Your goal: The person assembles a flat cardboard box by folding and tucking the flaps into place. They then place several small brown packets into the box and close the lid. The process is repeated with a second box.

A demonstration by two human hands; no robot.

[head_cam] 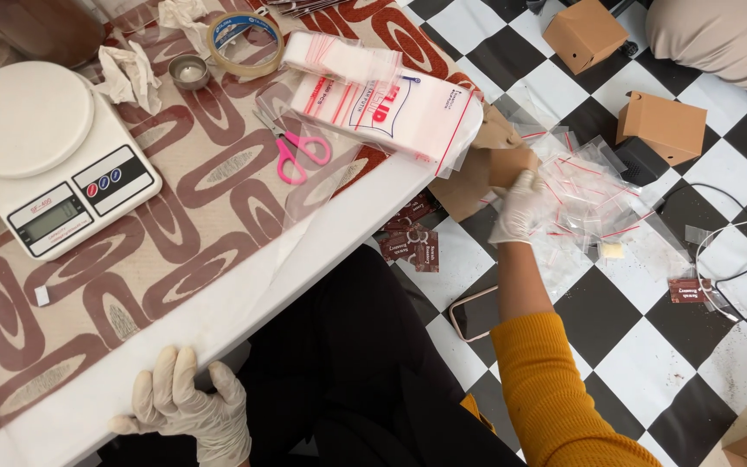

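My left hand (185, 405), in a white glove, rests with fingers spread on the near edge of the low table (244, 294) and holds nothing. My right hand (519, 206), also gloved, reaches down to the floor and grips a flat brown cardboard box (484, 164) beside a heap of small clear zip bags (594, 201). On the table lie a pack of zip bags with red print (391, 108), pink-handled scissors (297, 151), a white kitchen scale (49, 151) and a roll of tape (245, 41).
Two folded brown boxes (583, 33) (663, 125) stand on the checkered floor. A phone (477, 313), a white cable (732, 251) and dark red sachets (414, 242) lie there too. Another person's clothing (724, 35) fills the top right corner.
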